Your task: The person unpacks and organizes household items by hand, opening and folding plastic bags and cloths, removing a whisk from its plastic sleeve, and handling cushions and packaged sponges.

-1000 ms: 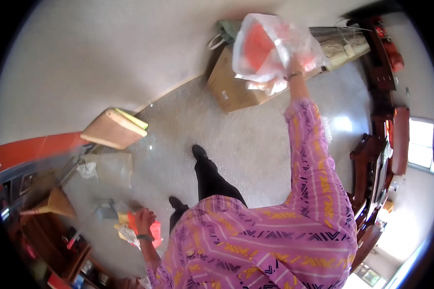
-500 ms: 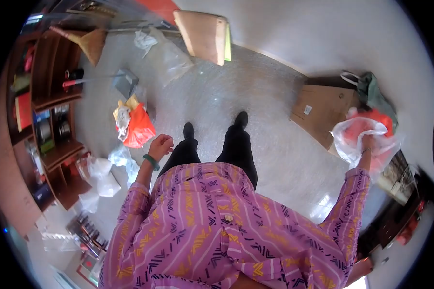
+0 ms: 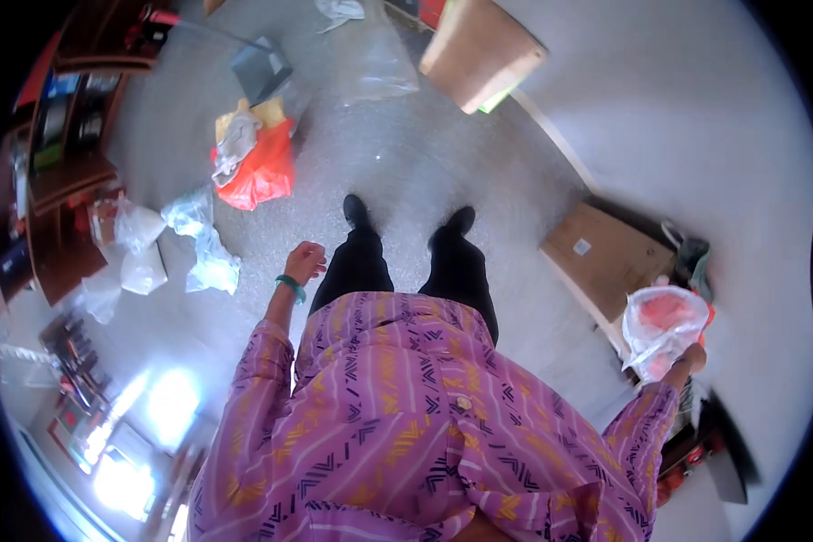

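Note:
My left hand (image 3: 306,261), with a green bangle at the wrist, hangs beside my left thigh. Its fingers are loosely bent and apart, and nothing shows in them. On the right, my right hand (image 3: 695,358) is closed at the edge of a white translucent plastic bag (image 3: 642,340); its fingertips are partly hidden. Something red shows through the bag's open mouth, and a bit of red sticks out at its right side. Just beyond the bag stands a cardboard box (image 3: 596,257), with a dark green cloth bag (image 3: 693,259) behind it.
A red plastic bag (image 3: 260,172) with cloth on top lies on the floor ahead left, near a grey dustpan (image 3: 261,69). Clear plastic bags (image 3: 210,239) lie by the brown shelves (image 3: 72,181). Boards (image 3: 481,54) lean on the wall ahead.
My right hand has gone from inside the white bag's mouth to its outer edge, and the bag's opening now shows. The view has turned; my left hand stays by my thigh.

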Tool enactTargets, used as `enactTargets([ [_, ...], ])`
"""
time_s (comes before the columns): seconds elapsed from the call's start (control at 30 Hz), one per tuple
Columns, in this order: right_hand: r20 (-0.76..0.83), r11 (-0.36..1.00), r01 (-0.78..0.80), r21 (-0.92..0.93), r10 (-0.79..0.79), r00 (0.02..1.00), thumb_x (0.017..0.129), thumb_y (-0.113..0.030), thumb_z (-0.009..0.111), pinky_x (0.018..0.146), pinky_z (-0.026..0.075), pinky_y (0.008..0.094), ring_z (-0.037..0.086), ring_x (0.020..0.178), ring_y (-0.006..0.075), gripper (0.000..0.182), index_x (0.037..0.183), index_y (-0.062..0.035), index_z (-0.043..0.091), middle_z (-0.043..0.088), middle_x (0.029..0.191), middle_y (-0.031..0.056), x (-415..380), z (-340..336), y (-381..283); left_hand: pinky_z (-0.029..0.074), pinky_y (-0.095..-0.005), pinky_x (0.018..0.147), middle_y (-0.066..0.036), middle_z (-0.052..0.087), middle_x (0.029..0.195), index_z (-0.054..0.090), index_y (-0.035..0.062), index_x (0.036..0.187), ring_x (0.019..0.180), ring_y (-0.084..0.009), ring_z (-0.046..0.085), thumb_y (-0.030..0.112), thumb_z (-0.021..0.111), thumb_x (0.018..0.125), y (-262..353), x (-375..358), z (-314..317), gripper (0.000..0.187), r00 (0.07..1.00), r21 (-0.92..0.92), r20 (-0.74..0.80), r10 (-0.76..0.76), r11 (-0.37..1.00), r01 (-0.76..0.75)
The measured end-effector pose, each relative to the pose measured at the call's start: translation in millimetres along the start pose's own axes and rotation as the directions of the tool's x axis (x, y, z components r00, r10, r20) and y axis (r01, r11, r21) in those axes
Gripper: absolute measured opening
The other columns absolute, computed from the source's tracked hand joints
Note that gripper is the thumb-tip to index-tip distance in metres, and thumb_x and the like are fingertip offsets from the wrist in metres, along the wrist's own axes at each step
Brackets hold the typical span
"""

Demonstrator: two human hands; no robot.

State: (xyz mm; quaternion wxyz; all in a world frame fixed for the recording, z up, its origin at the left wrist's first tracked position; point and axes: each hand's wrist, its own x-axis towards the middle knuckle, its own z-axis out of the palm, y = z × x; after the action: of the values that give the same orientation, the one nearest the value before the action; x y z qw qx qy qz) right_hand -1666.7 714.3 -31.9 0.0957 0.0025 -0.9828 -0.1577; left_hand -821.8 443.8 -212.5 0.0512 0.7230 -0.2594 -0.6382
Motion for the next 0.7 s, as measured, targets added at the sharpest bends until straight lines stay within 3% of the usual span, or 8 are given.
enactTargets([
  [0.1, -0.281, 0.995, 0.050, 0.082, -0.025, 0.959, 0.077, -0.024, 0.046, 0.068, 0.049, 0.0415, 0.061, 0.084, 0.0253, 0.023, 0.081, -0.0119, 0.065, 0.063, 0.086, 0.0090, -46, -22, -55, 0.046, -0.0247, 0.051, -0.005, 0.060, 0.077, 0.053, 0.0107, 0.095, 0.062, -0.0145, 0.060, 0.032, 0.058, 0.080, -26, 13, -35, 0.027, 1.000, -0.090, -0.009, 0.022, 0.996, -0.023],
  [0.23, -0.314, 0.878, 0.475, -0.059, -0.468, 0.826, 0.071, -0.028, 0.056, 0.070, 0.050, 0.0367, 0.060, 0.085, 0.0224, 0.021, 0.086, -0.0144, 0.062, 0.061, 0.091, 0.0042, -156, -13, -169, 0.045, -0.0249, 0.049, -0.005, 0.060, 0.075, 0.054, 0.0111, 0.093, 0.061, -0.0150, 0.061, 0.030, 0.059, 0.080, -112, 54, -105, 0.024, 0.975, 0.018, -0.070, 0.211, 0.977, -0.210],
  [0.33, -0.013, 0.255, 0.890, -0.378, -0.963, 0.271, 0.067, -0.031, 0.064, 0.071, 0.050, 0.0331, 0.059, 0.086, 0.0203, 0.027, 0.090, -0.0164, 0.061, 0.060, 0.095, 0.0007, -250, 18, -262, 0.045, -0.0275, 0.049, -0.006, 0.060, 0.072, 0.054, 0.0119, 0.088, 0.061, -0.0172, 0.060, 0.026, 0.057, 0.078, -165, 69, -156, 0.018, 0.936, -0.061, -0.184, 0.301, 0.947, -0.316],
  [0.4, 0.137, -0.238, 0.846, -0.476, -0.971, -0.196, 0.064, -0.033, 0.069, 0.072, 0.050, 0.0307, 0.058, 0.087, 0.0189, 0.034, 0.092, -0.0177, 0.059, 0.058, 0.097, -0.0017, -323, 26, -333, 0.045, -0.0317, 0.052, -0.007, 0.059, 0.070, 0.055, 0.0119, 0.080, 0.062, -0.0206, 0.058, 0.022, 0.055, 0.074, -179, 68, -183, 0.011, 0.922, -0.157, -0.334, 0.195, 0.953, -0.258],
  [0.43, 0.057, 0.004, 0.973, -0.232, -0.998, 0.018, 0.063, -0.038, 0.069, 0.077, 0.047, 0.0325, 0.052, 0.098, 0.0205, 0.032, 0.086, -0.0168, 0.062, 0.056, 0.099, 0.0005, -342, 73, -365, 0.045, -0.0338, 0.054, -0.007, 0.058, 0.069, 0.055, 0.0120, 0.076, 0.062, -0.0222, 0.057, 0.019, 0.054, 0.072, -180, 63, -192, 0.008, 0.911, -0.198, -0.389, 0.139, 0.953, -0.230],
  [0.47, 0.078, -0.103, 0.988, -0.116, -0.992, -0.095, 0.070, -0.031, 0.066, 0.070, 0.048, 0.0314, 0.056, 0.086, 0.0193, 0.028, 0.090, -0.0110, 0.062, 0.059, 0.091, 0.0030, -408, 21, -392, 0.046, -0.0370, 0.057, -0.008, 0.058, 0.068, 0.055, 0.0113, 0.068, 0.065, -0.0249, 0.056, 0.017, 0.052, 0.069, -179, 59, -199, 0.007, 0.897, -0.208, -0.431, 0.096, 0.957, -0.203],
  [0.53, 0.071, 0.127, 0.516, 0.847, -0.989, 0.126, 0.076, -0.023, 0.063, 0.062, 0.048, 0.0287, 0.056, 0.070, 0.0150, 0.026, 0.096, -0.0062, 0.061, 0.060, 0.081, 0.0031, -520, -54, -418, 0.046, -0.0337, 0.056, -0.007, 0.058, 0.071, 0.055, 0.0117, 0.077, 0.065, -0.0219, 0.058, 0.021, 0.055, 0.071, -185, 56, -215, 0.011, 0.892, -0.317, -0.451, 0.026, 0.930, -0.187],
  [0.7, 0.202, 0.136, 0.571, 0.810, -0.978, -0.053, 0.078, -0.021, 0.059, 0.060, 0.047, 0.0273, 0.058, 0.068, 0.0141, 0.022, 0.095, -0.0064, 0.062, 0.062, 0.076, 0.0091, -623, -68, -493, 0.046, -0.0265, 0.052, -0.004, 0.061, 0.078, 0.055, 0.0124, 0.093, 0.067, -0.0143, 0.060, 0.029, 0.061, 0.077, -168, 56, -219, 0.025, 0.876, -0.406, -0.471, -0.099, 0.907, -0.115],
])
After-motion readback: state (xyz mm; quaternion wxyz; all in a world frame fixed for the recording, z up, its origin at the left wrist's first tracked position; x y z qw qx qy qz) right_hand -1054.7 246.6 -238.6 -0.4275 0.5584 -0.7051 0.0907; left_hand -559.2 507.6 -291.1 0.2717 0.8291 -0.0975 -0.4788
